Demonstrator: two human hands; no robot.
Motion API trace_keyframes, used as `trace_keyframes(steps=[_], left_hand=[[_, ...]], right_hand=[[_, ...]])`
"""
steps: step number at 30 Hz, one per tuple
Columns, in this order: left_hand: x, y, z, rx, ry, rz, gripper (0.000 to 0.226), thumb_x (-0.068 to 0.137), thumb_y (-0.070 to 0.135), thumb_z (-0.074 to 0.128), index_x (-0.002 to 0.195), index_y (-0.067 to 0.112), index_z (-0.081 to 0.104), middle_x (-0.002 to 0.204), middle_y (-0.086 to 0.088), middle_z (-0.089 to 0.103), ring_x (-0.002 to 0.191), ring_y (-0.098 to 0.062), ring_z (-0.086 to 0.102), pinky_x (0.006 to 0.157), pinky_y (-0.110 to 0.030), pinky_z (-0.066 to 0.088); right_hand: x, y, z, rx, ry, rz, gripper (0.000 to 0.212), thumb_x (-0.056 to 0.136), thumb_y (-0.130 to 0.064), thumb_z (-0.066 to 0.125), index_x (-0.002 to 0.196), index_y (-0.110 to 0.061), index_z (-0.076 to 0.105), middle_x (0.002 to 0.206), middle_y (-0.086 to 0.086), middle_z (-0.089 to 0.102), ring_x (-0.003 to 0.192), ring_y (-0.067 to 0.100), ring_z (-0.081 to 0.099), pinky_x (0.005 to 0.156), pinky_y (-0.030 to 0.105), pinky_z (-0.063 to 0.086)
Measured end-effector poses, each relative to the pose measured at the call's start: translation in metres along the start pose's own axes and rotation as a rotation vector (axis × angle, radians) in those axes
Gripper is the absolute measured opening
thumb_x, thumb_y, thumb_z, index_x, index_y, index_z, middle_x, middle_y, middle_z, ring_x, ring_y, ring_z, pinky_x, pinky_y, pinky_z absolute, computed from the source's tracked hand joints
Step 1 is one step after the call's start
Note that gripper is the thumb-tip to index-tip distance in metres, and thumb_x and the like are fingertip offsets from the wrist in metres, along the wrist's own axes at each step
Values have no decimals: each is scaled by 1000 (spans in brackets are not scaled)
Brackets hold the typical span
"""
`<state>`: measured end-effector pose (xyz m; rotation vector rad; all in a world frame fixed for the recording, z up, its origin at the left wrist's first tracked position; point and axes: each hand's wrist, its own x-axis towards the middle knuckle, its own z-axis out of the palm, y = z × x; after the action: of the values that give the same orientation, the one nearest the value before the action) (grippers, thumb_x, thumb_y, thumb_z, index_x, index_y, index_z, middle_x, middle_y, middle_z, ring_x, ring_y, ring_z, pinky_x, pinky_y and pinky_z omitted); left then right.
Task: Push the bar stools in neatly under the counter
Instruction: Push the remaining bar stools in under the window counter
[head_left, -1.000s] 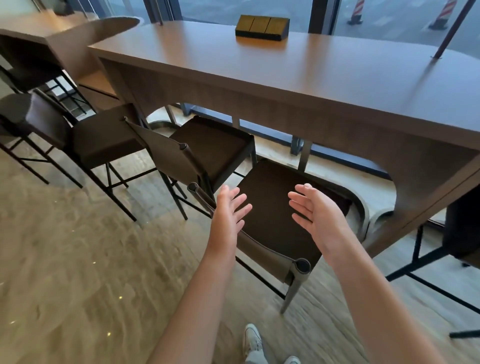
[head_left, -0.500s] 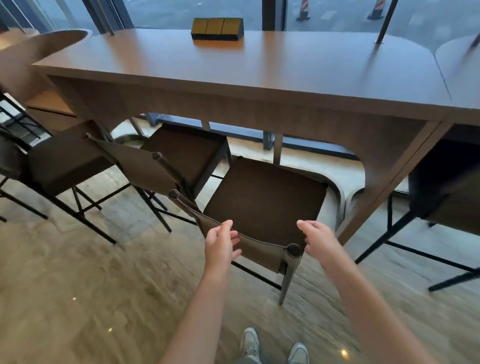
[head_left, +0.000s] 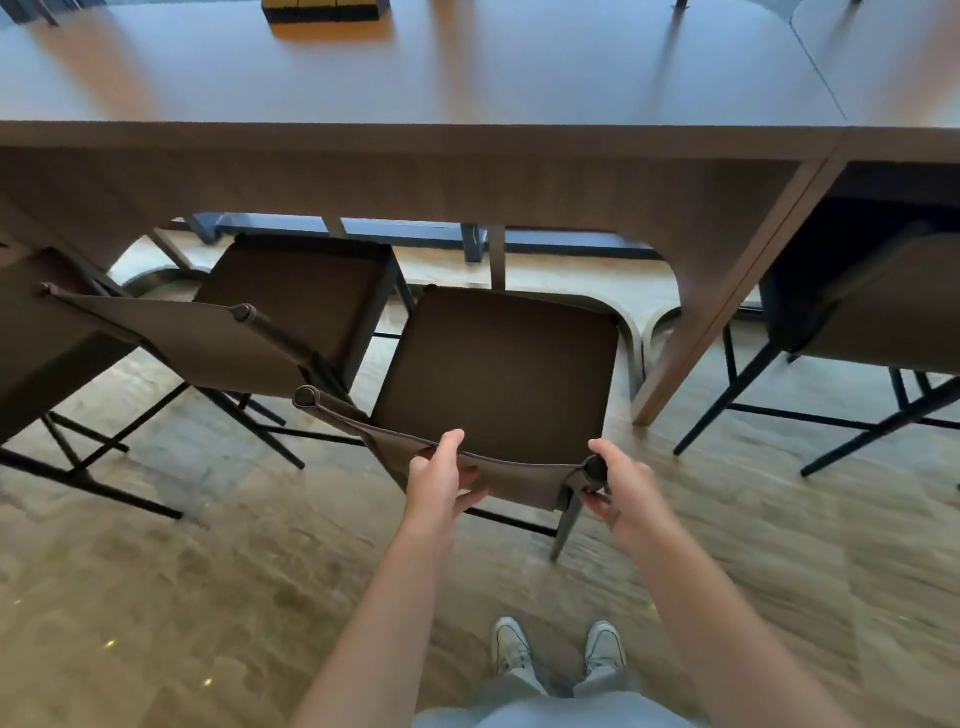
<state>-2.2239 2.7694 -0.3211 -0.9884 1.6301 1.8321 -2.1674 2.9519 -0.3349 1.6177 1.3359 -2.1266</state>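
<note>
Head view showed both hands, left hand (head_left: 441, 480) and right hand (head_left: 621, 491), gripping the near backrest (head_left: 524, 480) of the bar stool (head_left: 498, 374), its seat only partly under the surface (head_left: 467, 156), ready for pushing.

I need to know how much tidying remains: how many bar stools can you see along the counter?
4: the gripped stool at centre, a second stool left of it, a third stool at the left edge, a fourth stool far right. More may sit outside the frame.

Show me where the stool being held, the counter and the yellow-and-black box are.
stool being held (head_left: 498, 374), head view, middle of its dark seat.
counter (head_left: 467, 83), head view, bare part of its top.
yellow-and-black box (head_left: 324, 9), head view, its near side at the picture's top edge.
</note>
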Motion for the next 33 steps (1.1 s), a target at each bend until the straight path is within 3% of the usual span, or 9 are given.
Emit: trace_keyframes(steps=[2,6,9,13,21,28,33], left_hand=[[8,-2,-2,0,-15,-43,46,94,33,69,126,5,52,122,-17,63,102,-30,70,68,-42,63],[17,-2,-3,-66,-67,-81,46,92,30,71,126,4,55,121,-20,65,99,-34,72,68,-45,63],[17,3,1,-136,-125,-104,31,94,16,66,119,-1,56,114,-24,65,98,-39,70,75,-52,61],[13,14,10,-172,-141,-104,5,94,-8,48,94,-6,53,93,-25,60,81,-41,64,71,-52,61],[10,8,44,-313,-173,-130,14,91,-17,42,86,-7,51,96,-31,59,88,-47,63,63,-56,61],[2,10,112,-452,-135,-139,20,92,-18,40,81,-5,49,91,-31,57,86,-48,61,75,-55,53],[1,13,167,-519,-93,-131,21,92,-19,39,81,-4,48,90,-28,55,88,-48,59,75,-56,54]], right_hand=[[-2,2,1,115,-45,47,37,90,-24,71,117,-7,53,112,16,59,90,25,64,77,37,59],[-3,5,5,241,-111,94,16,89,-20,70,93,-10,58,90,10,58,76,21,60,87,36,55],[3,10,10,194,-57,57,17,85,-21,71,92,-10,60,95,9,56,86,22,61,95,38,55],[11,13,12,174,-10,10,29,80,-20,73,104,-9,61,108,10,60,99,23,64,92,37,57],[32,-18,-13,186,-10,-41,31,74,-18,72,102,-8,64,105,11,64,95,22,66,89,38,59],[58,-85,-39,148,-16,-75,27,76,-14,71,100,-4,62,97,12,65,88,22,68,90,40,59],[77,-142,-56,100,-35,-94,19,79,-11,68,95,-1,63,88,12,69,82,20,69,87,37,60]])
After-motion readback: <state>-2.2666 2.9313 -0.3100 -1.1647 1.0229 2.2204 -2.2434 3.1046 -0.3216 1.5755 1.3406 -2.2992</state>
